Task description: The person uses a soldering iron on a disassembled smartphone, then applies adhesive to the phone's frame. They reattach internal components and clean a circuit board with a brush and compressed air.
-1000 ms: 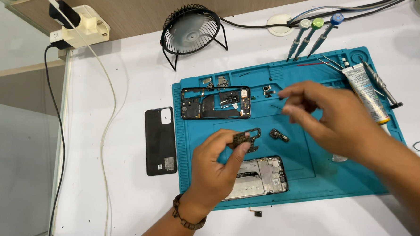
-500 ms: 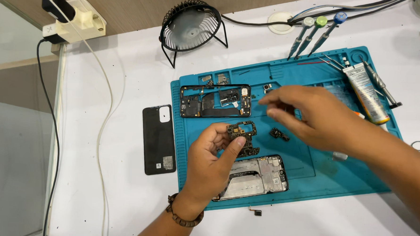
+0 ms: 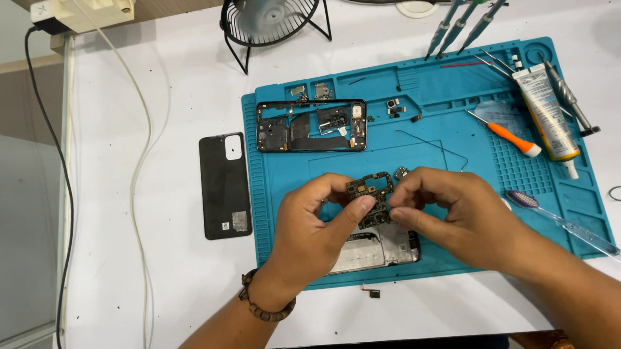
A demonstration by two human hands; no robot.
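Note:
Both hands meet over the middle of a teal repair mat (image 3: 461,251). My left hand (image 3: 315,230) pinches a small dark phone circuit board (image 3: 370,192) by its left side. My right hand (image 3: 455,216) has its fingertips on the board's right edge and underside. Below the hands lies an opened phone body (image 3: 384,251) with bare metal inside, partly hidden by them. A black phone mid-frame (image 3: 311,126) lies flat at the mat's upper left.
A black phone back cover (image 3: 225,186) lies left of the mat. On the mat's right are an orange-handled screwdriver (image 3: 507,136), a glue tube (image 3: 547,118) and a toothbrush (image 3: 566,224). A small black fan (image 3: 268,15) and a power strip (image 3: 88,1) stand behind.
My right hand has come in from the mat's upper right to the circuit board held by my left hand. The camera view has shifted closer.

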